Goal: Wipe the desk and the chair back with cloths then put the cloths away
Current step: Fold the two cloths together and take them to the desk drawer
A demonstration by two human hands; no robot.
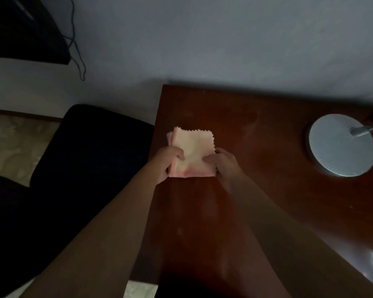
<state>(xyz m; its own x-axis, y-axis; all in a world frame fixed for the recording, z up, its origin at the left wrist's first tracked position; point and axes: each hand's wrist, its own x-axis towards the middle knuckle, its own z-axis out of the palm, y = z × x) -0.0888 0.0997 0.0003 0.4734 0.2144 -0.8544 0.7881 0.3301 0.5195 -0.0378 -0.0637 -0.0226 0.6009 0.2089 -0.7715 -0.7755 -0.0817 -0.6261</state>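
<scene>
The folded pink cloth (192, 152) is lying near the desk's (267, 168) left edge, extending straight away from the person. The left hand (168, 161) is pinching its near-left side and the right hand (223, 162) its near-right side, both equally close. The dark chair (91, 151) is sitting just left.

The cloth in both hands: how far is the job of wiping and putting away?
Nothing shows as finished. The folded pink cloth is pinched by the left hand and the right hand above the desk near its left edge. The dark chair stands untouched. Putting the cloth away remains.
</scene>
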